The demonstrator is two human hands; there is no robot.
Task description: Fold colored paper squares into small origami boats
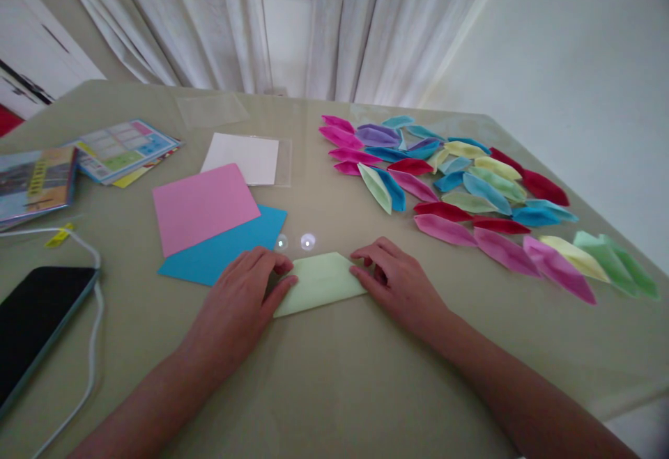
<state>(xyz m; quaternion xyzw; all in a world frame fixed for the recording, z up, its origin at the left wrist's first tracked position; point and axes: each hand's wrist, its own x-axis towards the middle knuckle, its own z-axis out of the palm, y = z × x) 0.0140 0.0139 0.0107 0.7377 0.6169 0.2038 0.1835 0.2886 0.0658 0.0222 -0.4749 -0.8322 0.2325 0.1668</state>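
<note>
A pale green sheet of paper (pixel 321 279), folded into a long shape with slanted corners, lies on the table in front of me. My left hand (pixel 256 278) pinches its left end between thumb and fingers. At the right end, my right hand (pixel 384 271) has thumb and fingertips closed on the paper's edge. Just beyond my left hand are a blue sheet (pixel 230 246) and, overlapping it, a pink sheet (pixel 206 208).
Many folded paper boats (pixel 486 194) in several colours spread over the right side. White paper (pixel 243 159) lies behind the pink sheet. To the left are booklets (pixel 36 184), printed cards (pixel 125 149), a phone (pixel 42 327) and a white cable (pixel 93 347). Curtains (pixel 198 20) hang behind the table.
</note>
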